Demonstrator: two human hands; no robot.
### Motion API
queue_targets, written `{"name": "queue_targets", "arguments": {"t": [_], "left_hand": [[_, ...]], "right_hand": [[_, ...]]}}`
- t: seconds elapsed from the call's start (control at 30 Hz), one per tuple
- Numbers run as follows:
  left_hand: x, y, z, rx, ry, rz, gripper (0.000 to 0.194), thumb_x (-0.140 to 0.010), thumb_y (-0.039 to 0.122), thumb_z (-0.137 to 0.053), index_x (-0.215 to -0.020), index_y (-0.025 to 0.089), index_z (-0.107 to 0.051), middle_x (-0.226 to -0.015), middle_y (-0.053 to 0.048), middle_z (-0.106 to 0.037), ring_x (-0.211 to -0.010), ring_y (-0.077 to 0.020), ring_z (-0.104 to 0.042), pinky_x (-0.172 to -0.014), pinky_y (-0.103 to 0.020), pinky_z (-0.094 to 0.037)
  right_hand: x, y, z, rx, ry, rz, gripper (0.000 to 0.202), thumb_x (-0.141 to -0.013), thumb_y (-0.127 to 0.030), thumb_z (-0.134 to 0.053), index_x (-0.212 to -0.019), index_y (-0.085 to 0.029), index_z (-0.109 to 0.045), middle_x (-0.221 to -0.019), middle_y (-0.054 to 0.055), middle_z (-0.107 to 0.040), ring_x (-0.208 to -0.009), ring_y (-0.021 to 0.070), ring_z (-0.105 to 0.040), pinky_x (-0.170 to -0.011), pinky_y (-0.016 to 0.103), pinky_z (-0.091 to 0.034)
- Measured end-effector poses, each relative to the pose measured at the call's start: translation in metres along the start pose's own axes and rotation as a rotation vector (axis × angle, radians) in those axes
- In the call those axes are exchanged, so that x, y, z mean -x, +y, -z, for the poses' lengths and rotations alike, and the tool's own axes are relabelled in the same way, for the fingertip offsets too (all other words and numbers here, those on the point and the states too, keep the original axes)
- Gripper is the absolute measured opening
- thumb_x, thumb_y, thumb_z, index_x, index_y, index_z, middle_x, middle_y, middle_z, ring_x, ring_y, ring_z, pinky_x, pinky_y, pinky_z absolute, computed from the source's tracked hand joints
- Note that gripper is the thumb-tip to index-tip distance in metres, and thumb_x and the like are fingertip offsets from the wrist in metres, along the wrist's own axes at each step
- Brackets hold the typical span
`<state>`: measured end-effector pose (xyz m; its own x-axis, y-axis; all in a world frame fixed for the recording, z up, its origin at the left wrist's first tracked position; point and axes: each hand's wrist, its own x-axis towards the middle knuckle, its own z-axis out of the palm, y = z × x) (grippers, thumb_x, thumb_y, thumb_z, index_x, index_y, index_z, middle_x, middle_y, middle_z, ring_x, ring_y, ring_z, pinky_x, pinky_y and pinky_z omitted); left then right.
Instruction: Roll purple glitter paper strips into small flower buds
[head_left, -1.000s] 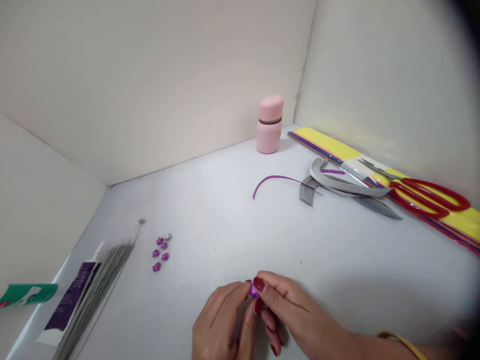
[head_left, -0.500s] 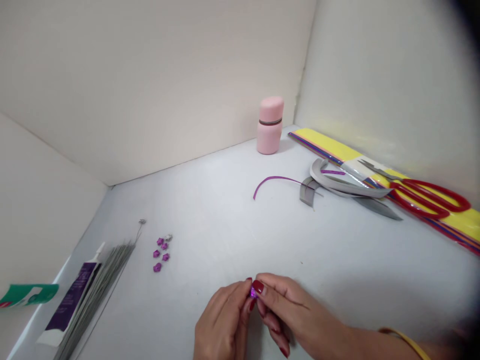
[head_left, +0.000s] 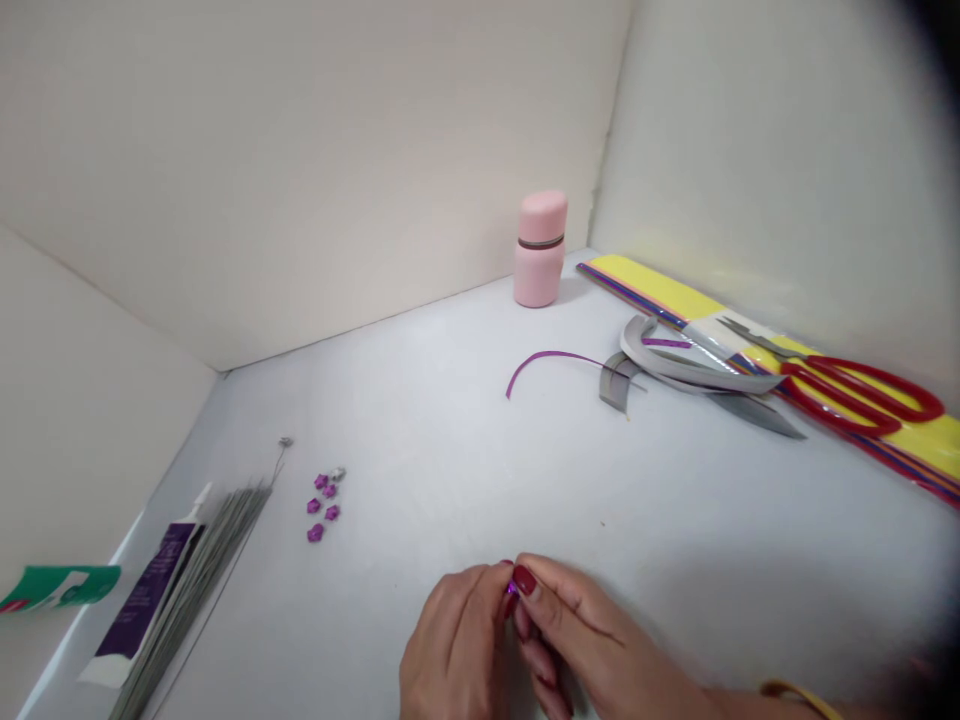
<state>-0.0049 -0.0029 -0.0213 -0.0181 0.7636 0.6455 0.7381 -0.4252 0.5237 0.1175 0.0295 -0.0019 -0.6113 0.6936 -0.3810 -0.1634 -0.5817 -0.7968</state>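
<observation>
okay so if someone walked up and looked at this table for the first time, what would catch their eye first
Most likely the two hands at the near edge, the left hand and right hand, pinching a tiny shiny purple piece between their fingertips. Next, the red-handled scissors lying on the yellow paper sheets along the right wall, and the pink bottle standing in the far corner.

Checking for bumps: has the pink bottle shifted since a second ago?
No. The pink bottle stands at the same spot against the back wall corner.
</observation>
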Motion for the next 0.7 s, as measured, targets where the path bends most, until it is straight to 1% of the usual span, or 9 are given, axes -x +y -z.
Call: {"name": "queue_targets", "arguments": {"t": [0.07, 0.13, 0.23, 0.33, 0.4, 0.47, 0.53, 0.6, 0.7], "left_hand": [[0.0, 0.002, -0.002, 0.02, -0.022, 0.034, 0.024, -0.081, 0.017, -0.051, -0.104, 0.018, -0.057, -0.071, -0.007, -0.067, -0.061, -0.017, -0.063, -0.058, -0.027, -0.052], [-0.002, 0.003, -0.002, 0.055, -0.063, 0.095, 0.023, -0.083, 0.021, -0.049, -0.104, 0.019, -0.058, -0.071, -0.008, -0.068, -0.06, -0.0176, -0.064, -0.058, -0.028, -0.053], [-0.006, 0.003, 0.0, 0.102, -0.116, 0.258, 0.021, -0.087, 0.025, -0.043, -0.094, 0.021, -0.062, -0.075, -0.008, -0.07, -0.068, -0.0198, -0.067, -0.063, -0.03, -0.054], [-0.011, 0.004, 0.006, 0.166, -0.141, 0.414, 0.019, -0.086, 0.026, -0.046, -0.083, 0.023, -0.064, -0.07, -0.003, -0.068, -0.065, -0.0172, -0.065, -0.062, -0.026, -0.052], [-0.015, 0.005, 0.01, 0.236, -0.118, 0.496, 0.015, -0.084, 0.024, -0.05, -0.08, 0.024, -0.064, -0.068, 0.0, -0.066, -0.062, -0.0144, -0.063, -0.062, -0.022, -0.05], [-0.017, 0.006, 0.013, 0.33, -0.1, 0.58, 0.012, -0.083, 0.022, -0.052, -0.08, 0.025, -0.064, -0.069, 0.002, -0.066, -0.062, -0.0127, -0.061, -0.062, -0.02, -0.048], [-0.018, 0.006, 0.015, 0.433, -0.099, 0.642, 0.011, -0.083, 0.022, -0.053, -0.081, 0.024, -0.064, -0.071, 0.002, -0.066, -0.065, -0.0128, -0.062, -0.062, -0.019, -0.047], [-0.017, 0.005, 0.015, 0.509, -0.101, 0.666, 0.011, -0.083, 0.023, -0.053, -0.083, 0.024, -0.065, -0.073, 0.002, -0.067, -0.067, -0.0134, -0.062, -0.063, -0.019, -0.047], [-0.015, 0.003, 0.014, 0.546, -0.106, 0.656, 0.012, -0.082, 0.023, -0.054, -0.085, 0.024, -0.066, -0.075, 0.001, -0.067, -0.068, -0.0138, -0.062, -0.066, -0.02, -0.047]], "right_hand": [[0.001, 0.002, -0.003, -0.012, 0.044, 0.021, 0.044, -0.083, -0.059, -0.041, -0.067, -0.018, -0.04, -0.048, -0.009, -0.039, -0.036, 0.003, -0.039, -0.037, 0.013, -0.029], [0.0, 0.004, -0.004, -0.023, 0.054, 0.04, 0.043, -0.083, -0.058, -0.04, -0.068, -0.018, -0.04, -0.047, -0.009, -0.039, -0.036, 0.0035, -0.04, -0.037, 0.014, -0.029], [-0.005, 0.008, -0.001, -0.03, 0.009, 0.047, 0.042, -0.084, -0.057, -0.04, -0.068, -0.018, -0.04, -0.047, -0.009, -0.04, -0.034, 0.0037, -0.04, -0.036, 0.014, -0.029], [-0.008, 0.006, 0.003, 0.014, -0.022, 0.035, 0.042, -0.085, -0.057, -0.038, -0.068, -0.019, -0.04, -0.048, -0.009, -0.04, -0.034, 0.0042, -0.039, -0.035, 0.014, -0.028], [-0.007, -0.001, 0.006, 0.119, -0.03, 0.063, 0.041, -0.087, -0.055, -0.034, -0.068, -0.018, -0.041, -0.05, -0.008, -0.04, -0.037, 0.005, -0.04, -0.037, 0.015, -0.031], [-0.004, -0.011, 0.009, 0.298, -0.023, 0.148, 0.039, -0.09, -0.05, -0.032, -0.072, -0.018, -0.045, -0.055, -0.006, -0.042, -0.044, 0.0069, -0.042, -0.043, 0.018, -0.036], [-0.002, -0.02, 0.013, 0.521, -0.002, 0.251, 0.031, -0.09, -0.044, -0.035, -0.09, -0.017, -0.049, -0.065, -0.002, -0.048, -0.055, 0.0102, -0.047, -0.053, 0.021, -0.041], [-0.001, -0.026, 0.016, 0.711, -0.037, 0.323, 0.026, -0.091, -0.036, -0.037, -0.102, -0.016, -0.051, -0.073, 0.002, -0.055, -0.063, 0.0123, -0.05, -0.06, 0.023, -0.043], [-0.002, -0.026, 0.018, 0.88, -0.072, 0.392, 0.026, -0.092, -0.028, -0.033, -0.101, -0.016, -0.055, -0.075, 0.003, -0.059, -0.066, 0.0124, -0.053, -0.063, 0.023, -0.043]]}}
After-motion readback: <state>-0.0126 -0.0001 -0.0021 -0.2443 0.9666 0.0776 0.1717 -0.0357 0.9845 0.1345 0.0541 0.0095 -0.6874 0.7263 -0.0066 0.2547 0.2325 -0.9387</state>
